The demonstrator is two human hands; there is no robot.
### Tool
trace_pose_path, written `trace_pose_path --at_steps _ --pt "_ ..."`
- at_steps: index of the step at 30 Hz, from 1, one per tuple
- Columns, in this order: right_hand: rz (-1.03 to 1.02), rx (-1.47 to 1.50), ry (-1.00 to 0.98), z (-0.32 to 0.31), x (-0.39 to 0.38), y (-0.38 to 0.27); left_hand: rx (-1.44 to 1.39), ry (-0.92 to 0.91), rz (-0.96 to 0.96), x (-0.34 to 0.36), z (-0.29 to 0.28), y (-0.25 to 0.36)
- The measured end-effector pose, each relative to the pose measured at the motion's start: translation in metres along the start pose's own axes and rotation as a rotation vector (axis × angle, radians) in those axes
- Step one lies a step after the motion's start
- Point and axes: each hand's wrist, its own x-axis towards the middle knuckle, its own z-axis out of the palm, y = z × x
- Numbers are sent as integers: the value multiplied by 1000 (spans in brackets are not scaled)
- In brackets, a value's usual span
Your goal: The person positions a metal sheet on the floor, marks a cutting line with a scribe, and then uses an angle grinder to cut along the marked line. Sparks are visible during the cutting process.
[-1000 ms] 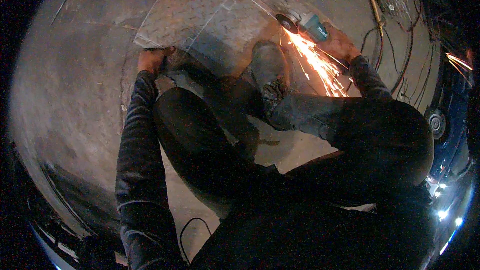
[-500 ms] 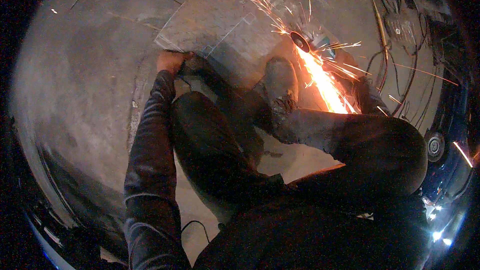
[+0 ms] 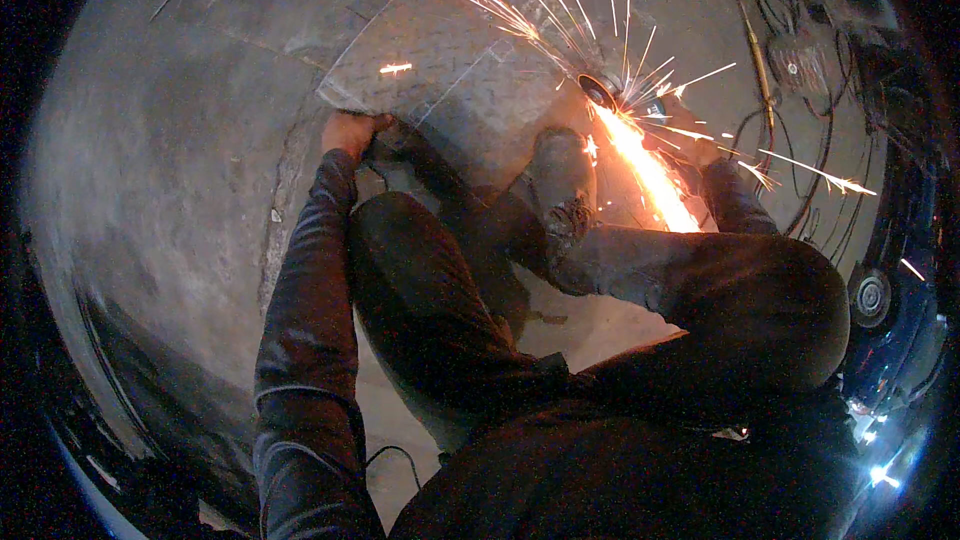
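Observation:
A flat metal plate [image 3: 385, 50] with a raised tread pattern lies on the floor ahead of me, pale marking lines across it. My left hand [image 3: 352, 133] grips its near left corner, thumb along the edge. At the plate's right side, my right hand [image 3: 703, 148] holds an angle grinder [image 3: 655, 108], partly hidden by glare. The grinder's cutting disc [image 3: 598, 91] meets the plate edge, and a bright stream of sparks [image 3: 645, 165] pours back toward my right leg. Thinner sparks fan out beyond the disc. My boot [image 3: 562, 165] rests on or against the plate's near part.
Cables [image 3: 785, 130] and a yellowish rod [image 3: 757, 55] lie on the floor at the right. A small wheel [image 3: 872, 295] stands beside my right knee, next to dark equipment. A thin black cord [image 3: 395, 450] curls at the lower left. My bent legs fill the middle.
The plate and my left hand sit slightly lower and further right in the picture. Sparks beyond the disc spread wider. More of my right sleeve shows behind the stream.

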Motion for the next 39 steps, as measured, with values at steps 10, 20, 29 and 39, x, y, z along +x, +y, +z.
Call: trace_pose_path --at_steps 10,20,29,39 --pt "46 40 1 -5 -6 0 -149 18 8 -4 -6 14" --pt "49 149 -40 -2 3 -18 -120 140 128 -3 4 -17" --pt "-177 -83 -73 -21 5 -13 47 16 113 -8 -12 -1" --pt "49 -70 -56 -19 2 -30 278 -15 -3 11 6 -20"
